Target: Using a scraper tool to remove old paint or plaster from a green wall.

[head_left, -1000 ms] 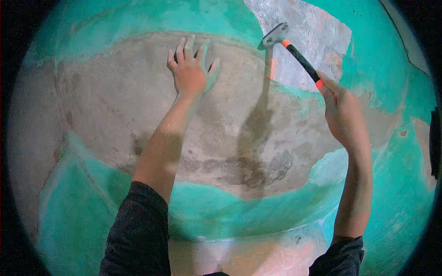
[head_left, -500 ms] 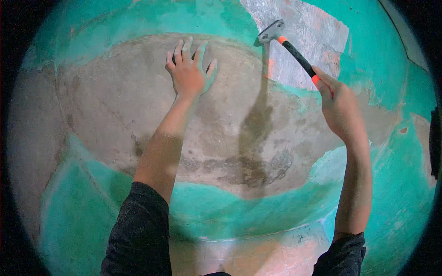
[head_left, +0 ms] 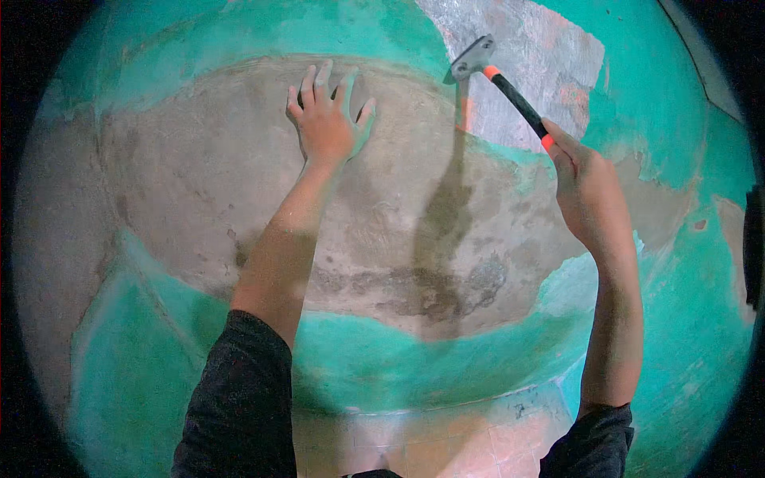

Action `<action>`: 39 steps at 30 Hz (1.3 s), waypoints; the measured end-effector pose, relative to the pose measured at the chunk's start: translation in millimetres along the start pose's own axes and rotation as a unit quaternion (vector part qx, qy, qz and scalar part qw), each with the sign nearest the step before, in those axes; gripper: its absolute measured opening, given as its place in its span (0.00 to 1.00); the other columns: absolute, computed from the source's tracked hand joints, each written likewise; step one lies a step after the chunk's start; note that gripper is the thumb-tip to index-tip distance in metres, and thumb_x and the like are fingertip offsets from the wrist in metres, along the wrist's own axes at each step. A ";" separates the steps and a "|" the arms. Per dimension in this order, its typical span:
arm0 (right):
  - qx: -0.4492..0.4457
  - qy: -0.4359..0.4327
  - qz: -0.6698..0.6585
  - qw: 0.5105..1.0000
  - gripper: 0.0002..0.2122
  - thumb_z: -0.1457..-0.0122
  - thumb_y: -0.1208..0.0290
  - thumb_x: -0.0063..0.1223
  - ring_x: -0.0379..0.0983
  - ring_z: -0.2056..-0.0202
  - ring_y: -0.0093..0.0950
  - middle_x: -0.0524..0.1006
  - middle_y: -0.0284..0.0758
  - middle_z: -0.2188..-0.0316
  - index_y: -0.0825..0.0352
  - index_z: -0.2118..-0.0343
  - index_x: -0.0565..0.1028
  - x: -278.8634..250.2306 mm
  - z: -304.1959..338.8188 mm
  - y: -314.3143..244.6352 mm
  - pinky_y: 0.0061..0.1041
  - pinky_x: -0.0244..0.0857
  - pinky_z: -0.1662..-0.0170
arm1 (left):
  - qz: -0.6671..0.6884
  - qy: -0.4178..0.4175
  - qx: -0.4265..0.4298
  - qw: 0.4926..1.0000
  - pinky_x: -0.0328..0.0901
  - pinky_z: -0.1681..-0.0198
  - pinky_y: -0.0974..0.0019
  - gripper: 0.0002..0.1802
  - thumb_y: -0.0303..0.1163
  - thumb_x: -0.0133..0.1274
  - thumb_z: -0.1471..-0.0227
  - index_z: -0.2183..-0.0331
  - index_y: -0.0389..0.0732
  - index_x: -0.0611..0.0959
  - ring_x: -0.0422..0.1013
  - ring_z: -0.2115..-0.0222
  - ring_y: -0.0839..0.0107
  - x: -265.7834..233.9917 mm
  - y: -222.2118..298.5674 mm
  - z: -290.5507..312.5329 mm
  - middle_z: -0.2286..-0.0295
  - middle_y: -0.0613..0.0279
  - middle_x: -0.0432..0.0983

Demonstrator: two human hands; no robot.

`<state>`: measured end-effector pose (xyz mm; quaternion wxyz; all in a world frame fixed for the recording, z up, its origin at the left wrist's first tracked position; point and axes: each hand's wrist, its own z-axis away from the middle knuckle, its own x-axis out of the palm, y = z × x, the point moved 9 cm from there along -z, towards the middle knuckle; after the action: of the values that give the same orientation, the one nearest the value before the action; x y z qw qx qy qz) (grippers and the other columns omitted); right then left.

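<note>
My left hand (head_left: 328, 127) lies spread against the bare grey-brown part of the wall (head_left: 207, 175), its fingers reaching toward the upper green paint edge. In my right hand (head_left: 586, 187) is the black and orange handle of a scraper (head_left: 518, 103). The scraper's wide grey metal head is up at the left border of a whitish scraped patch (head_left: 550, 48), close to the green paint (head_left: 382, 36). From this view I cannot tell whether the blade touches the wall. A long shadow of the tool and arm falls below it.
Green paint (head_left: 446, 370) runs along the lower wall, above a tiled floor (head_left: 446, 454) at the bottom. A pale, light-blue patch (head_left: 570, 287) shows beside my right forearm. A dark object (head_left: 753, 247) stands at the far right edge.
The scraper's head has shifted very slightly to the right along the whitish patch. My left hand stays in the same place on the wall.
</note>
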<state>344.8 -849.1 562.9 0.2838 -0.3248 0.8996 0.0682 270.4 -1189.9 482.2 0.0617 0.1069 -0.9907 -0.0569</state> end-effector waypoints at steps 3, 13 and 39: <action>0.025 0.000 0.022 0.999 0.16 0.30 0.68 0.48 0.76 0.66 0.57 0.75 0.60 0.70 0.63 0.43 0.78 9.3 -0.3 -5.5 0.44 0.69 0.63 | 0.009 -0.006 -0.001 1.000 0.41 0.32 0.37 0.35 0.61 0.55 0.43 0.38 0.58 0.76 0.51 0.32 0.55 -1.2 0.1 1.7 0.35 0.60 0.59; 0.005 0.018 -0.016 1.000 0.16 0.31 0.69 0.49 0.76 0.66 0.57 0.76 0.59 0.68 0.61 0.43 0.79 1.9 1.9 4.5 0.43 0.70 0.62 | 0.002 -0.004 0.001 1.000 0.41 0.31 0.38 0.35 0.60 0.55 0.42 0.38 0.59 0.75 0.51 0.32 0.55 -2.5 -2.2 0.8 0.34 0.60 0.59; 0.000 0.017 0.044 0.999 0.16 0.30 0.68 0.49 0.76 0.69 0.56 0.75 0.58 0.72 0.58 0.43 0.79 9.5 7.0 11.6 0.47 0.69 0.65 | 0.029 0.016 0.001 0.999 0.45 0.32 0.37 0.37 0.57 0.60 0.44 0.36 0.61 0.72 0.53 0.33 0.55 -4.2 -0.4 1.0 0.34 0.62 0.59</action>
<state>334.9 -843.1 551.2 0.2657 -0.2862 0.9175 0.0750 274.5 -1189.3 480.7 0.0789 0.0788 -0.9924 -0.0520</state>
